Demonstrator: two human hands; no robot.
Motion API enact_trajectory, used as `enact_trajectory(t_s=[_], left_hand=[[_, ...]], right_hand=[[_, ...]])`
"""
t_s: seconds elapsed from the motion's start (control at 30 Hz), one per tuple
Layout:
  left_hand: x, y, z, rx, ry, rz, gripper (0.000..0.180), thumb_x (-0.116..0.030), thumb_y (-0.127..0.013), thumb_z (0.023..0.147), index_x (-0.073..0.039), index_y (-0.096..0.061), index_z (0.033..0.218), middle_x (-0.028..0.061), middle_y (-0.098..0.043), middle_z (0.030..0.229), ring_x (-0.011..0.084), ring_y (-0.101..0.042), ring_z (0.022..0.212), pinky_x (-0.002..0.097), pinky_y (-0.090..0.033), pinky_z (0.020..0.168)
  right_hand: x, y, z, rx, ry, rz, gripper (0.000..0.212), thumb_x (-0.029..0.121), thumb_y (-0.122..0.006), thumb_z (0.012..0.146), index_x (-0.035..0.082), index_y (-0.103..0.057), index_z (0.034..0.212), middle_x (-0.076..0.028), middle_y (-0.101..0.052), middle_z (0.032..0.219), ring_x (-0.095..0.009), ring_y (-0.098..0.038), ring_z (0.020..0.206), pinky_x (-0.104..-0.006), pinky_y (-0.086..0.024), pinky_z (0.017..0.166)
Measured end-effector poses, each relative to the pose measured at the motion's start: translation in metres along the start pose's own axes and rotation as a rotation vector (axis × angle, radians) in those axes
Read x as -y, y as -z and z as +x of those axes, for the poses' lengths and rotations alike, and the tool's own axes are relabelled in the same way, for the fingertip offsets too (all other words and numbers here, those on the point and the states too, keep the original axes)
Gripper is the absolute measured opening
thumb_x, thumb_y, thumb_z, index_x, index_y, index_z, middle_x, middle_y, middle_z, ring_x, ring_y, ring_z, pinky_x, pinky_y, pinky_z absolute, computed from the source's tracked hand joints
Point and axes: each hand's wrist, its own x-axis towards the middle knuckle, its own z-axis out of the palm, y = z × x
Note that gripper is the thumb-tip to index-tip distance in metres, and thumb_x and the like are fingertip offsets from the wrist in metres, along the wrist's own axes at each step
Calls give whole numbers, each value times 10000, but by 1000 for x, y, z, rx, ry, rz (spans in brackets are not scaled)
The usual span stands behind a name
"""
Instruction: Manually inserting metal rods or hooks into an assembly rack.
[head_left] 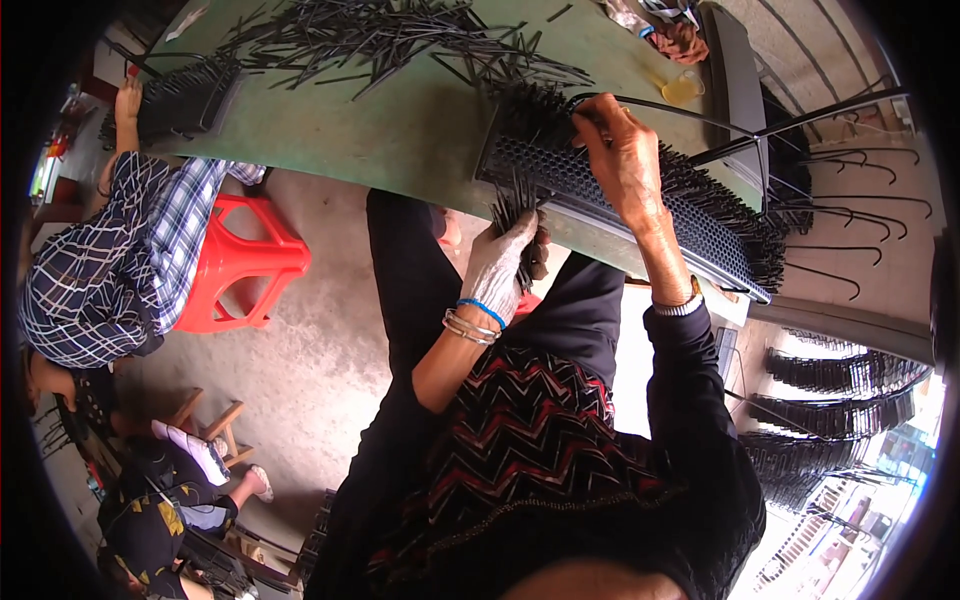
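Note:
My left hand (497, 262), in a white glove with a blue band at the wrist, is closed around a bundle of thin black strips (513, 203) that stick up past the fingers. It is just off the table's near edge, beside a long black rack with a honeycomb face (690, 222). Rows of black strips stand along that rack's far side. My bare right hand (627, 165) reaches over the rack, fingers bent and pinched together at the standing strips. Whatever lies between those fingertips is hidden.
Loose black strips (390, 40) lie heaped on the green table (330, 125). A yellow cup (684, 88) stands at the far right, near a black metal frame (735, 148) with hooks. On the left, a person in a checked shirt (105, 245) sits on a red stool (245, 262) by another rack (185, 100).

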Motion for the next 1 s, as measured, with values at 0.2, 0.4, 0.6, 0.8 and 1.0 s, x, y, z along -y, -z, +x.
enact_trajectory(t_s=[0.2, 0.4, 0.6, 0.8, 1.0], left_hand=[[0, -3, -5, -24, -13, 21, 207, -220, -655, 913, -16, -633, 944, 48, -621, 719, 120, -577, 533, 247, -468, 450], [1, -4, -6, -12, -11, 7, 222, -223, -658, 912, -9, -632, 964, 60, -625, 729, 125, -579, 539, 249, -466, 454], [-1, -4, -10, -26, 10, 7, 230, -221, -657, 914, -4, -632, 986, 69, -625, 735, 132, -582, 547, 250, -463, 455], [0, -7, -11, -42, -1, -1, 233, -217, -660, 911, -2, -641, 998, 70, -629, 741, 130, -581, 546, 246, -457, 454], [-4, -8, -10, -40, 10, 2, 237, -217, -673, 900, -4, -651, 1002, 67, -636, 738, 128, -591, 550, 238, -454, 457]], right_hand=[[1, -8, 0, 51, 111, -78, 118, 63, -653, 867, 42, -613, 977, -109, -676, 846, -201, -680, 721, -316, -524, 650], [5, -8, 1, 114, 252, -140, 139, 66, -663, 851, 50, -625, 983, -114, -670, 843, -236, -673, 734, -328, -522, 658], [-7, -15, -6, -76, 149, -140, 124, 122, -679, 850, 70, -672, 962, -93, -654, 859, -257, -642, 707, -331, -504, 647], [-6, -13, -14, -192, 143, -297, 149, 157, -679, 850, 101, -717, 983, -79, -639, 842, -257, -639, 738, -330, -501, 667], [-6, -6, -26, -136, 180, -201, 149, 167, -679, 847, 119, -738, 975, -72, -643, 862, -259, -642, 765, -343, -504, 683]])
